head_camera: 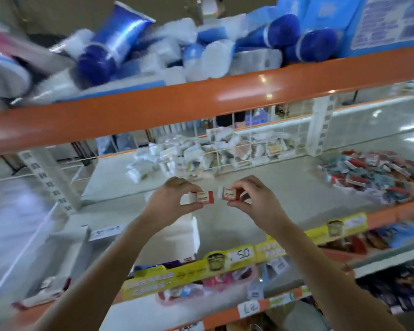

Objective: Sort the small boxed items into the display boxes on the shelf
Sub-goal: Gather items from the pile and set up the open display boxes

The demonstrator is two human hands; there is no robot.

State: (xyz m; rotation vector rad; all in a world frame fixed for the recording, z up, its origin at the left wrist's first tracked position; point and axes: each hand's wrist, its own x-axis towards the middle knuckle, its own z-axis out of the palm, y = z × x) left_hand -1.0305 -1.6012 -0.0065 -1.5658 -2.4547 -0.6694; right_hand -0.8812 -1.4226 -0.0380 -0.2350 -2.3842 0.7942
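Head view, both hands raised over the middle shelf (261,206).

Left hand (175,199): pinching one small red-and-white box (204,197) between thumb and curled fingers, red end pointing right.

Right hand (251,199): pinching a second small red-and-white box (228,194) the same way, thumb below, fingers above.

Both boxes being held in the air, just beside each other, a narrow gap between them, not touching. Sitting well above the shelf surface, between the two hands.

Below the left forearm: white display box (194,232) standing on the middle shelf near its front edge; contents hidden from here.

Further back on the shelf: heap of white wrapped packets (177,156) lying against a wire divider (225,149). To the right: loose pile of red and blue packets (373,173), well apart from the hands.

Top shelf: orange rail (201,101) running across, blue-capped tubes (110,51) and white packs piled behind it, blurred.

Front edge of the middle shelf: yellow price strip (225,261) reading "50". Lower shelf beneath, mixed packets, too blurred for detail.
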